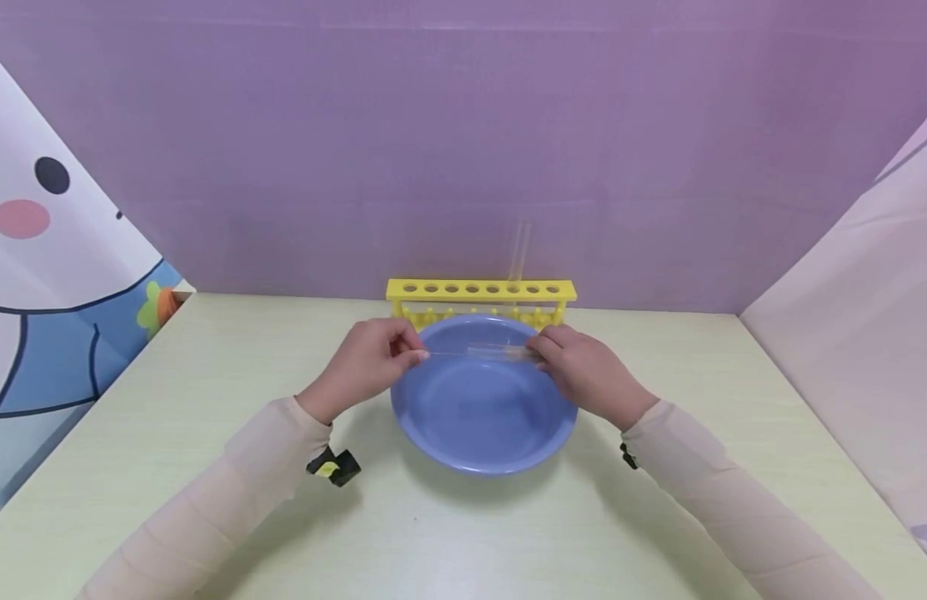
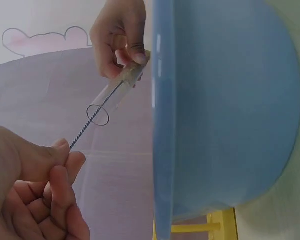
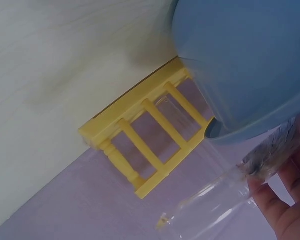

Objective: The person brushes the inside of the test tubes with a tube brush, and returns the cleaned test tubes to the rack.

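Note:
My left hand (image 1: 369,362) pinches the twisted wire handle of a test tube brush (image 2: 84,132) between thumb and forefinger. The brush runs into the mouth of a clear glass test tube (image 2: 109,100). Gripped in my right hand (image 1: 589,371), the tube lies nearly level above the blue basin (image 1: 486,412), toward its far side. Inside the tube, the bristles (image 3: 276,150) show near my right fingers, which partly cover them. Both hands are over opposite sides of the basin's rim.
Right behind the basin stands a yellow test tube rack (image 1: 471,290), its lower part partly hidden by the rim. Another clear test tube (image 1: 519,250) stands upright in one of its holes. A purple backdrop (image 1: 463,150) rises behind the pale table (image 1: 283,500), with printed cloth at both sides.

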`<state>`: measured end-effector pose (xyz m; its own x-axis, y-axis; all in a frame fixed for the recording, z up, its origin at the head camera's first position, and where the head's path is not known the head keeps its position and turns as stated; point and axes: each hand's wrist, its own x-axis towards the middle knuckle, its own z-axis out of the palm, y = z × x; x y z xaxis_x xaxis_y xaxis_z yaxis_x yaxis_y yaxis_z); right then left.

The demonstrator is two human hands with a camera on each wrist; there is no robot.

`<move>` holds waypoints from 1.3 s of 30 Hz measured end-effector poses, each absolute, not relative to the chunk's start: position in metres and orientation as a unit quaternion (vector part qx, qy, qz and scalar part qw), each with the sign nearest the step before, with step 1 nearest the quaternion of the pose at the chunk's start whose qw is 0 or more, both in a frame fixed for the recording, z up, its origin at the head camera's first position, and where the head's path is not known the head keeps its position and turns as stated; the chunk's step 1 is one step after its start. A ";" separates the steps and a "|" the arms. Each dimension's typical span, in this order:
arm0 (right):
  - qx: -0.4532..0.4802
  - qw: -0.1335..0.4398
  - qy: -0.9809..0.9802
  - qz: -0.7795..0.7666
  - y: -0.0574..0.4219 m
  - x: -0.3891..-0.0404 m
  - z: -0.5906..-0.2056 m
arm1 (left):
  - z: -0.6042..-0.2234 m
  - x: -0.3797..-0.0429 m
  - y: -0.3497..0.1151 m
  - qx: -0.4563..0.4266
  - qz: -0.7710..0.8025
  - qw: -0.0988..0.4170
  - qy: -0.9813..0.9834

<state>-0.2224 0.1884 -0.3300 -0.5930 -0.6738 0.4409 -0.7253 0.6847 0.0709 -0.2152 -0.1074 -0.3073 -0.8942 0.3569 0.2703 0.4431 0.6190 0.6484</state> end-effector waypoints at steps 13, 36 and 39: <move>0.379 0.256 -0.888 0.055 0.183 -0.218 -0.330 | -0.308 -0.220 -0.103 -0.203 -0.423 0.003 -0.883; 0.386 0.312 -0.867 0.038 0.178 -0.216 -0.333 | -0.315 -0.222 -0.095 -0.142 -0.517 -0.094 -0.839; 0.385 0.314 -0.867 0.034 0.177 -0.216 -0.334 | -0.317 -0.223 -0.095 -0.136 -0.526 -0.105 -0.833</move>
<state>-0.2160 0.1770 -0.3345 -0.5055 -0.6467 0.5712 -0.6892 0.7009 0.1837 -0.2228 -0.0946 -0.3168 -0.9407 0.3378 -0.0313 0.1166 0.4085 0.9053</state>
